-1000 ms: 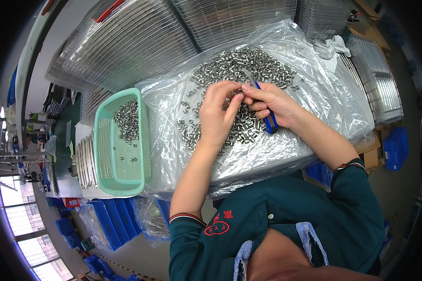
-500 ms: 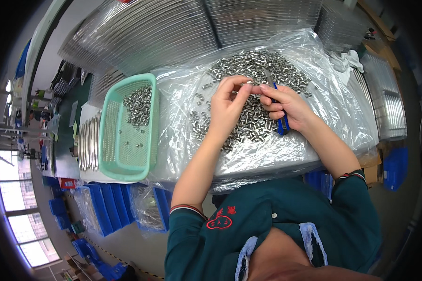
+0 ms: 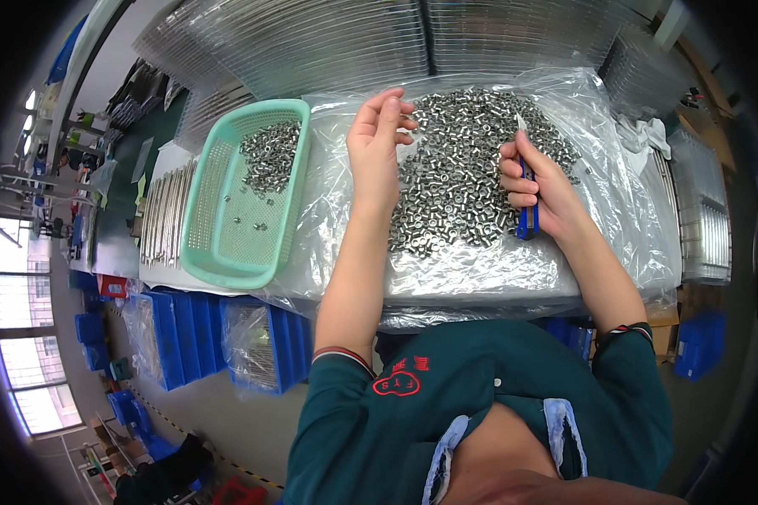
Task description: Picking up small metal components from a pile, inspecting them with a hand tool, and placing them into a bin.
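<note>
A blue utility knife point(image 3: 527, 202) is in my right hand point(image 3: 549, 185), the fingers wrapped round its handle. Its bare blade points away from me, with the thumb lying near it. My left hand point(image 3: 377, 139) is raised at the left edge of a heap of small silvery metal fittings point(image 3: 459, 181), short and tube-like. The left fingers are loosely bent and apart, and no piece shows between them. Left of that hand stands a pale green plastic basket point(image 3: 195, 244), with a smaller pile of similar metal fittings point(image 3: 269, 156) at its far end.
Clear plastic sheeting point(image 3: 615, 227) covers the table under the heap. Stacks of clear ribbed trays point(image 3: 328, 50) line the back. Long metal strips point(image 3: 167, 210) lie left of the basket. Blue bins point(image 3: 185, 341) stand below the table at left. A whitish cloth point(image 3: 644, 135) lies at right.
My hands have parted from their meeting over the heap. The left hand moved left and away from me, its pinch loosened. The right hand moved right, still holding the utility knife.
</note>
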